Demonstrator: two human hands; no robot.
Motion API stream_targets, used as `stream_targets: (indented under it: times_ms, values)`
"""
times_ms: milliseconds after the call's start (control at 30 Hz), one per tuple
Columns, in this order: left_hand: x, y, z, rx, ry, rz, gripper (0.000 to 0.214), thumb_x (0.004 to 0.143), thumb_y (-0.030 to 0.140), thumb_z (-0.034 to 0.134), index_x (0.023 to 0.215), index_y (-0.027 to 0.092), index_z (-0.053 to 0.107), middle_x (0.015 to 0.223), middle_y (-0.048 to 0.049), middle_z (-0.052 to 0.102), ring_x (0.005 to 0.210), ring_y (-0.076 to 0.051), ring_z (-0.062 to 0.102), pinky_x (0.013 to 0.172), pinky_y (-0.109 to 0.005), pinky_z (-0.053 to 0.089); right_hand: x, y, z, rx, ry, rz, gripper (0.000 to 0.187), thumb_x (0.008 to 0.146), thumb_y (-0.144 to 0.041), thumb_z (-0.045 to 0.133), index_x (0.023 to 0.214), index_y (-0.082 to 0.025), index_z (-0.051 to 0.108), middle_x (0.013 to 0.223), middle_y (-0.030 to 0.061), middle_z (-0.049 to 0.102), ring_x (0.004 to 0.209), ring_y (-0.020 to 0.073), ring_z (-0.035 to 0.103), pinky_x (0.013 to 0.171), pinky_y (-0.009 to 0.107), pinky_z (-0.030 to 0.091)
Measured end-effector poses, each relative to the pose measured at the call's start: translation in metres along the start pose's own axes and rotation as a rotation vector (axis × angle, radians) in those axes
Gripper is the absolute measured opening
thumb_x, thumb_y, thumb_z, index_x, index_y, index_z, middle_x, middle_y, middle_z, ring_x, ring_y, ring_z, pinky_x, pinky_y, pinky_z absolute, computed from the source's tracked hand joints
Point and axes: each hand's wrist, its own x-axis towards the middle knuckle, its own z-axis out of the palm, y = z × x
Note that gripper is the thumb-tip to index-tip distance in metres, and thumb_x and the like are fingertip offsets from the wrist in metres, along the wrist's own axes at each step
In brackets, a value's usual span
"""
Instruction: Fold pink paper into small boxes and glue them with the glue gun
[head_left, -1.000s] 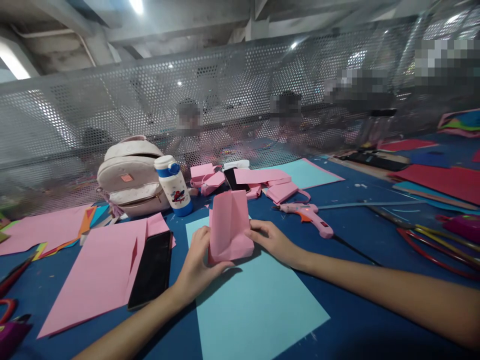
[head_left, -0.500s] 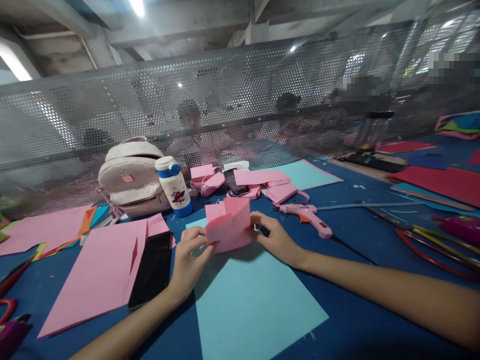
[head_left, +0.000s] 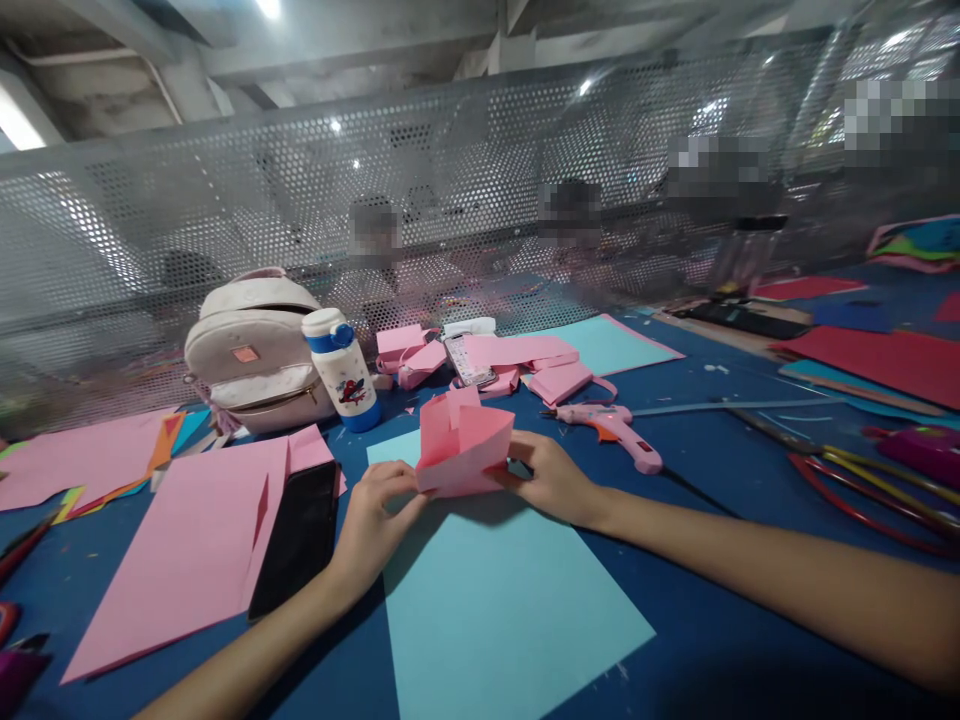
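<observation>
A folded pink paper piece [head_left: 463,446] sits between both my hands, just above a light blue sheet [head_left: 501,590] on the blue table. My left hand [head_left: 373,524] pinches its lower left corner with closed fingers. My right hand [head_left: 553,476] grips its right side, fingers curled round the edge. The piece is tipped over and flattened, with folded flaps showing on top.
A black phone [head_left: 298,538] lies on large pink sheets [head_left: 187,550] at left. Behind stand a white bottle [head_left: 341,369], a pale backpack [head_left: 251,346], pink paper pieces [head_left: 525,362] and a pink glue gun [head_left: 615,430]. A perforated metal screen [head_left: 450,190] closes the back; people sit beyond it.
The pink piece stood upright a second ago; both hands have tipped and folded it down lower and flatter. My left hand shifted from its side to its lower corner.
</observation>
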Motion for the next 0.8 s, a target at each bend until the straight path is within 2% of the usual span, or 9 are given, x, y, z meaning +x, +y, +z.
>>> stream_targets:
  times_ms: [133, 267, 367, 467, 600, 800]
  values:
    - [0.003, 0.001, -0.003, -0.03, -0.046, -0.043, 0.03, 0.093, 0.04, 0.059, 0.076, 0.022, 0.076, 0.085, -0.0055, 0.075, 0.084, -0.023, 0.065, 0.08, -0.035, 0.044, 0.0, -0.002, -0.001, 0.001, -0.009, -0.01, 0.022, 0.093, -0.029, 0.055, 0.102, -0.019, 0.073, 0.101, 0.0089, 0.072, 0.092, 0.0238, 0.066, 0.082, 0.034, 0.051]
    - [0.005, 0.0, -0.004, -0.065, -0.08, -0.067, 0.037, 0.093, 0.043, 0.059, 0.067, 0.02, 0.071, 0.076, -0.0044, 0.071, 0.078, -0.022, 0.063, 0.077, -0.033, 0.042, 0.0, -0.002, 0.0, 0.035, -0.017, 0.006, 0.02, 0.091, -0.025, 0.057, 0.098, -0.02, 0.074, 0.102, 0.0086, 0.073, 0.095, 0.024, 0.067, 0.084, 0.034, 0.051]
    - [0.006, -0.001, -0.005, -0.087, -0.1, -0.06, 0.036, 0.093, 0.041, 0.059, 0.066, 0.019, 0.071, 0.074, -0.0044, 0.07, 0.077, -0.021, 0.062, 0.078, -0.033, 0.042, 0.001, -0.003, 0.0, 0.056, -0.029, 0.011, 0.02, 0.092, -0.026, 0.056, 0.096, -0.02, 0.074, 0.104, 0.0088, 0.072, 0.097, 0.0241, 0.067, 0.086, 0.034, 0.051]
    - [0.008, -0.002, -0.007, -0.094, -0.114, -0.061, 0.033, 0.092, 0.039, 0.059, 0.07, 0.019, 0.072, 0.072, -0.0041, 0.069, 0.076, -0.021, 0.062, 0.078, -0.032, 0.042, 0.002, -0.005, -0.001, 0.047, -0.041, 0.024, 0.021, 0.094, -0.032, 0.056, 0.095, -0.019, 0.073, 0.101, 0.0092, 0.071, 0.095, 0.0242, 0.066, 0.087, 0.035, 0.051]
    - [0.011, -0.002, -0.009, -0.101, -0.138, -0.06, 0.036, 0.093, 0.04, 0.058, 0.067, 0.019, 0.072, 0.067, -0.0029, 0.066, 0.069, -0.019, 0.059, 0.07, -0.029, 0.041, 0.003, -0.007, -0.002, 0.052, -0.049, 0.047, 0.028, 0.096, -0.041, 0.056, 0.096, -0.019, 0.072, 0.097, 0.0089, 0.071, 0.092, 0.0239, 0.066, 0.085, 0.034, 0.051]
    - [0.011, 0.0, -0.006, -0.092, -0.104, -0.078, 0.039, 0.091, 0.04, 0.059, 0.06, 0.018, 0.067, 0.06, -0.001, 0.062, 0.064, -0.016, 0.057, 0.068, -0.028, 0.041, 0.002, -0.003, 0.0, 0.08, -0.044, 0.082, 0.044, 0.095, -0.052, 0.055, 0.072, -0.016, 0.066, 0.092, 0.0097, 0.068, 0.078, 0.0204, 0.064, 0.071, 0.031, 0.049]
